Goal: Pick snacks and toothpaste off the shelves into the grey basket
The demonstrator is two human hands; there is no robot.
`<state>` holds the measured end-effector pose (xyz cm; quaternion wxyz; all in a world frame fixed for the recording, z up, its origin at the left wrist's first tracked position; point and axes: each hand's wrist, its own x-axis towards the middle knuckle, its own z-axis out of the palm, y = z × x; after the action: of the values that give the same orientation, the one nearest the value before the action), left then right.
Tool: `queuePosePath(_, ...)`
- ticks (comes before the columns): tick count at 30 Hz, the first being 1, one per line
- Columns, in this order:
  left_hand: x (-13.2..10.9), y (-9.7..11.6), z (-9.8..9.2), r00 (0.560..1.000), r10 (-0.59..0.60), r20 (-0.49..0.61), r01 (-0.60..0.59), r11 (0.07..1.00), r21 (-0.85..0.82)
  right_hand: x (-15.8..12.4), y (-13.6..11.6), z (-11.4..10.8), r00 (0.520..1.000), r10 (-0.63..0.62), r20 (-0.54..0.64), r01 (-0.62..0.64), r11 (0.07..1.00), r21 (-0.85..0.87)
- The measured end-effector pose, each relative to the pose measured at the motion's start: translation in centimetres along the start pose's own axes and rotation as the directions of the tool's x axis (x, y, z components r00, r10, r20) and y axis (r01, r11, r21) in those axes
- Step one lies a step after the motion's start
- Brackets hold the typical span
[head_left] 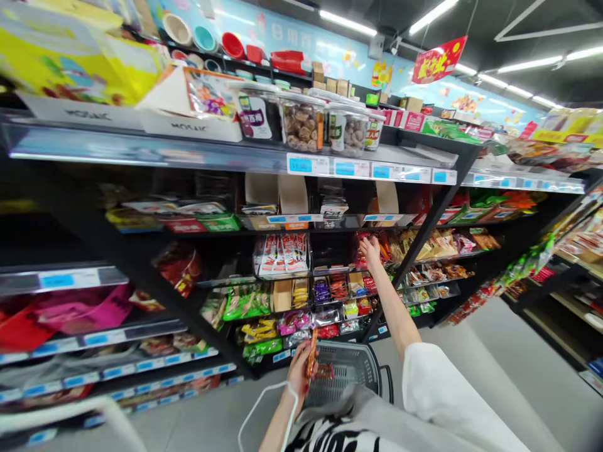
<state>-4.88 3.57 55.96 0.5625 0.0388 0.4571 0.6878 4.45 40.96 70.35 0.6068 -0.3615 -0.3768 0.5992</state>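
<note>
A long black shelving unit [141, 150] fills the left and middle of the view, with its tiers running away down the aisle and blue price labels [307, 165] clipped along the front edges. On its top tier stand clear plastic jars [301, 122] of biscuits or nuts (too small to tell which). Two tiers lower hangs a row of white-and-red packets [281, 253], and below that lie green packets [247, 301]. A red hanging sign [439, 61] dangles from the ceiling further down the aisle.

Low in the middle of the view sits a grey plastic shopping basket [348, 370], just in front of the person.

The two hands are well apart. The right hand [370, 251] is stretched out on a bare forearm to the middle tier, its fingers among the red packets [360, 258] there. Whether they have closed on one cannot be told.

The left hand [298, 373] is low and near the body, its fingers clamped round a narrow orange-red snack packet [311, 355]. It holds the packet upright at the near-left rim of the basket, above the mesh and not inside it. A thin white cord [264, 408] loops down from that wrist.
</note>
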Motion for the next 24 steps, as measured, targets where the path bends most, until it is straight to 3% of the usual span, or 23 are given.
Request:
queuePosePath(4, -0.9, 0.3, 0.3, 1.000, 0.031, -0.001, -0.031, 1.000, 0.001, -3.9, -0.6, -1.2, 0.992, -0.124, -0.035, 0.121, 0.989, -0.086)
queuePosePath(8, -2.0, 0.2, 1.3, 0.997, 0.075, 0.011, -0.075, 0.997, -0.018, -8.9, -2.0, -3.9, 0.974, -0.180, 0.137, 0.207, 0.954, -0.219)
queuePosePath(10, -2.5, -0.1, 1.6, 0.993, 0.111, 0.047, -0.110, 0.994, -0.024, -12.4, -2.0, -5.7, 0.961, -0.090, 0.261, 0.172, 0.935, -0.309)
queuePosePath(12, -2.9, -0.3, 1.8, 0.988, 0.132, 0.083, -0.132, 0.991, -0.004, -16.7, -1.1, -7.5, 0.930, 0.076, 0.360, 0.087, 0.905, -0.417)
queuePosePath(15, -3.7, -0.6, 1.6, 0.981, 0.147, 0.128, -0.159, 0.983, 0.089, -24.4, 1.2, -10.1, 0.807, 0.370, 0.459, -0.054, 0.821, -0.568)
queuePosePath(17, -4.2, -0.7, 1.3, 0.971, 0.166, 0.174, -0.193, 0.969, 0.153, -29.6, 3.0, -11.4, 0.730, 0.474, 0.493, -0.081, 0.776, -0.626)
queuePosePath(18, -4.5, -0.8, 1.1, 0.964, 0.171, 0.202, -0.209, 0.960, 0.188, -31.9, 3.8, -11.8, 0.721, 0.494, 0.486, -0.096, 0.765, -0.637)
queuePosePath(21, -5.1, -1.2, 0.4, 0.951, 0.160, 0.264, -0.235, 0.930, 0.283, -37.0, 5.3, -12.6, 0.808, 0.454, 0.376, -0.129, 0.758, -0.639)
queuePosePath(24, -5.4, -1.8, 0.0, 0.951, 0.110, 0.288, -0.205, 0.922, 0.328, -39.5, 5.6, -13.0, 0.904, 0.357, 0.237, -0.115, 0.735, -0.668)
